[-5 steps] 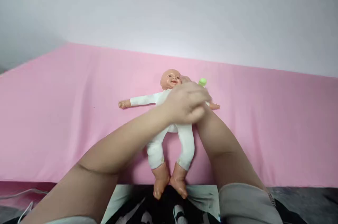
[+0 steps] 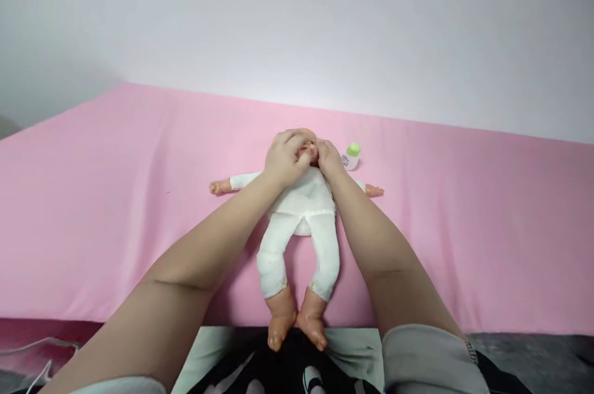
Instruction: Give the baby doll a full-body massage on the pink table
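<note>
A baby doll (image 2: 304,221) in a white suit lies on its back on the pink sheet (image 2: 116,208), arms spread, bare feet toward me at the near edge. My left hand (image 2: 285,158) covers the doll's head from the left, fingers curled over its face. From the right, my right hand (image 2: 328,158) touches the same head. The face is almost wholly hidden by both hands. A small bottle with a green cap (image 2: 351,156) stands just right of the head, close to my right hand.
The pink sheet spans the whole width and ends at a pale wall (image 2: 297,29) behind. White cables (image 2: 41,357) lie at the lower left below the sheet's edge. My dark and white clothing (image 2: 288,369) is at the bottom.
My left hand has moved from the doll's chest up to its head. The right hand has come out from under it and now touches the head too. The chest and bottle are uncovered.
</note>
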